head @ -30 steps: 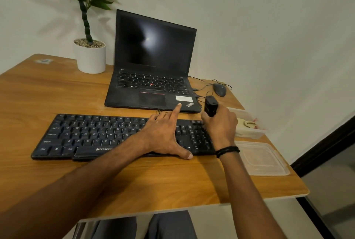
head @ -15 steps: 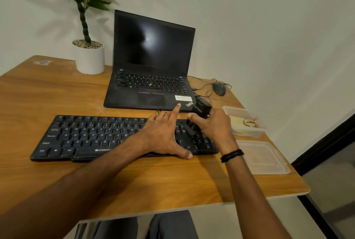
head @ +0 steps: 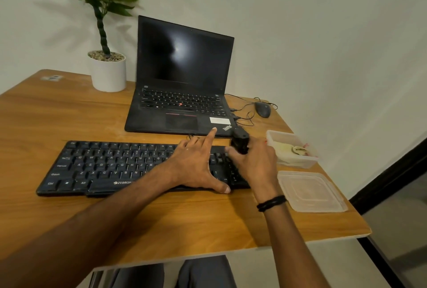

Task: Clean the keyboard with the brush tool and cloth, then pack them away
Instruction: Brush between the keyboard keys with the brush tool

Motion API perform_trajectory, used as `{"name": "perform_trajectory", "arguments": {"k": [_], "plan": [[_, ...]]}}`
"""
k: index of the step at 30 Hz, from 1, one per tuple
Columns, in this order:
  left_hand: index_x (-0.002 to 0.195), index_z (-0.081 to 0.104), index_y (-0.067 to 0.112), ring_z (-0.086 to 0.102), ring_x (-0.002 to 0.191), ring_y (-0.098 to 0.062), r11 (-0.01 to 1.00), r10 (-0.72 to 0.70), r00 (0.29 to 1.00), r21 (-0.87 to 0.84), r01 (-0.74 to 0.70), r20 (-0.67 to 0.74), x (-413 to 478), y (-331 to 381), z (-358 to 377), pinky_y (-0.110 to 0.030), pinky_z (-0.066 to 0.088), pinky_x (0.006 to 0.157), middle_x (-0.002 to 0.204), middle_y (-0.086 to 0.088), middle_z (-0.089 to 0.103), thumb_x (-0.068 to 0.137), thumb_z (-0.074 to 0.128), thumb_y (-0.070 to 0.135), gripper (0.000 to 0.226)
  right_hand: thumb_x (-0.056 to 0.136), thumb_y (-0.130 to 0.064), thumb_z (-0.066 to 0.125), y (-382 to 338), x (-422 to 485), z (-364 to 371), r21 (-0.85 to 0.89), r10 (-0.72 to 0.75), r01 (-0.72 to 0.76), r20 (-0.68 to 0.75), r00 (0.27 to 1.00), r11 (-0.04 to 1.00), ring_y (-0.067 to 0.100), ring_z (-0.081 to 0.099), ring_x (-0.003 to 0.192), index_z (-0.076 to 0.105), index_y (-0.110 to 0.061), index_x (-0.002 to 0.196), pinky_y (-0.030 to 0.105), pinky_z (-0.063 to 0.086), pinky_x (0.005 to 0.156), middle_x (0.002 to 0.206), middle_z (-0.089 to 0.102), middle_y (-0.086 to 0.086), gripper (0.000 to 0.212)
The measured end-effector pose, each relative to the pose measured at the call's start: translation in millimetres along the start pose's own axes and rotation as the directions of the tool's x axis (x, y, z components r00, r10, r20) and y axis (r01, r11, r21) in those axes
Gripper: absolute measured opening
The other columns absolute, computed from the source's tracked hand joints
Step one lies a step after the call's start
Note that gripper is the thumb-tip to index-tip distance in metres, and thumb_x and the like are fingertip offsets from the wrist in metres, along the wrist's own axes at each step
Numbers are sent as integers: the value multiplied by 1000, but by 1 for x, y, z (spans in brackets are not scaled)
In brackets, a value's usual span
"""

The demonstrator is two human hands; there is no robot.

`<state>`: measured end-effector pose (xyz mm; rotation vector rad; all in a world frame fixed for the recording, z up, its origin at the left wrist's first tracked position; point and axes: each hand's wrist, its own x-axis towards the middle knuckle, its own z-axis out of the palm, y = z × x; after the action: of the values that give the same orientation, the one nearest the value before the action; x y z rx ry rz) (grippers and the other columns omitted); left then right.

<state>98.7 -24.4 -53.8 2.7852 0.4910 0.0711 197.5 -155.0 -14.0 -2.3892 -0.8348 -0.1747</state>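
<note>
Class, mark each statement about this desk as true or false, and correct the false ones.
1. The right hand grips the black brush tool above the keyboard's right end. True.
2. The left hand rests spread on the keyboard. True.
3. The laptop screen shows a document. False: the screen is dark.
4. The lid is fitted on the plastic container. False: it lies on the table beside the open container.
5. The mouse sits left of the laptop. False: it sits to its right.
</note>
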Motion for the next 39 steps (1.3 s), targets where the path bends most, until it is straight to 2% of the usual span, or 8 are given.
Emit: {"name": "perform_trajectory", "arguments": {"k": [7,12,15,20,24,28,32,39], "plan": [[160,-20,20,24,150,-29,1000,-4,1000,-14,4,-7,-2,-3,-3,-48,13,126,167,-9,22,57,67,93,154,92,-43,65,13,-3,-9,-65,125,-133,-116,985,989,22,64,101,63,-15,115,22,35,66,111,70,4,36],[160,-22,20,18,153,-31,1000,12,1000,0,-12,10,-1,2,-2,-50,11,126,169,-9,16,59,67,92,152,83,-49,73,22,-12,-14,111,8,-19,107,994,994,5,63,80,68,-23,103,15,47,60,90,67,-8,34],[160,-20,19,22,151,-29,1000,-4,1000,-2,4,-5,-3,-1,-5,-48,11,126,168,-9,20,58,67,92,153,87,-47,70,21,-14,-7,19,76,-75,-109,991,997,18,65,100,64,-18,116,25,51,75,108,70,0,42],[160,-21,20,20,153,-31,1000,9,1000,4,-9,7,-1,2,-2,-50,10,127,168,-10,18,59,67,92,152,86,-44,72,18,-28,-12,106,-11,4,64,998,994,1,61,79,65,-27,107,6,43,56,88,64,-15,28],[160,-19,19,24,151,-29,1000,-2,1000,-9,2,-7,-1,0,-4,-48,10,126,166,-8,23,58,67,93,153,88,-43,70,27,-24,-20,30,95,-92,-103,990,995,15,66,94,66,-18,114,17,45,70,104,72,-3,37],[160,-20,21,25,150,-30,1000,17,1000,8,-17,-1,1,1,0,-50,14,126,166,-10,24,57,66,94,153,83,-42,75,29,-38,-24,227,-20,-15,148,989,974,-4,63,78,62,-38,94,12,51,66,88,70,-15,18],[161,-17,18,31,146,-27,1000,3,1000,19,-3,-20,1,-2,-2,-49,17,125,163,-9,29,56,64,95,153,86,-50,69,32,-41,-21,116,101,-88,-110,989,989,9,67,90,69,-22,106,17,43,66,97,74,-6,34],[160,-18,23,30,147,-29,1000,-5,1000,5,5,-8,3,-4,0,-50,15,125,163,-9,29,51,63,99,155,85,-50,70,37,-55,-19,224,145,-129,-56,988,966,-6,61,75,68,-28,95,10,37,60,85,72,-14,24]]}}
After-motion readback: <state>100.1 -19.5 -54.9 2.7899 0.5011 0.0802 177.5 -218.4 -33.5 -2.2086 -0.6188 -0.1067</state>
